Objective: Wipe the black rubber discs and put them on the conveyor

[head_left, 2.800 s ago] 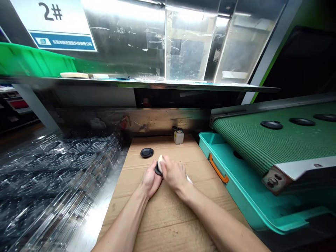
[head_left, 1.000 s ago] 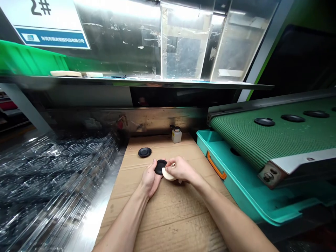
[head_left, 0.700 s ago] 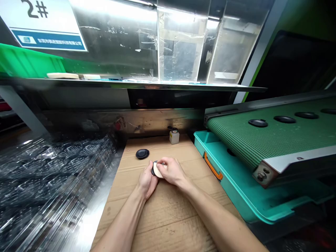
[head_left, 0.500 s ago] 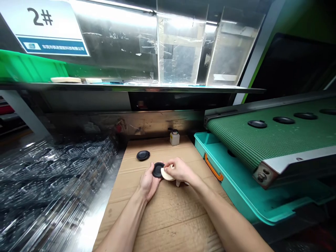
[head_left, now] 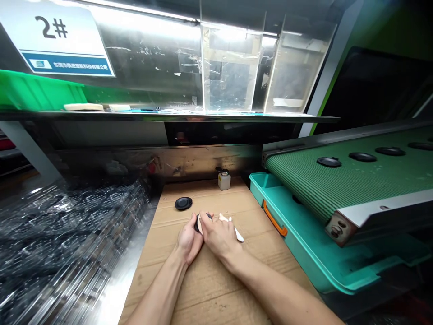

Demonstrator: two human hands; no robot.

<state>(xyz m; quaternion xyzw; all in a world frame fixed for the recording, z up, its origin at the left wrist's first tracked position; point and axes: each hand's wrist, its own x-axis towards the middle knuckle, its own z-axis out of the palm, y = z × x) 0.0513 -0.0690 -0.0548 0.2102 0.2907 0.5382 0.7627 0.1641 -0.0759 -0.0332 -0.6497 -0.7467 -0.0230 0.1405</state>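
My left hand [head_left: 190, 238] is wrapped around a round black lid [head_left: 196, 224], held just above the cardboard sheet [head_left: 203, 280]. Closed over that lid, my right hand [head_left: 218, 234] grips a cream-coloured round pad [head_left: 200, 224] and presses it onto the lid's face. Much of both the pad and the lid is covered by my fingers. Beyond my left hand, another round black lid [head_left: 183, 203] lies flat on the cardboard. White pieces [head_left: 238, 234], partly hidden by my right hand, rest on the cardboard beside it.
A small white bottle [head_left: 223, 180] stands at the cardboard's back edge. To the right, several black lids [head_left: 329, 161] lie on a green conveyor belt [head_left: 365, 180] above a teal bin [head_left: 291, 239]. Stacked clear plastic trays [head_left: 67, 243] fill the left side. A shelf [head_left: 189, 116] crosses above.
My right hand has moved left with the pad, from the lid's right edge onto its face. The white pieces show more now. My left hand still holds the lid.
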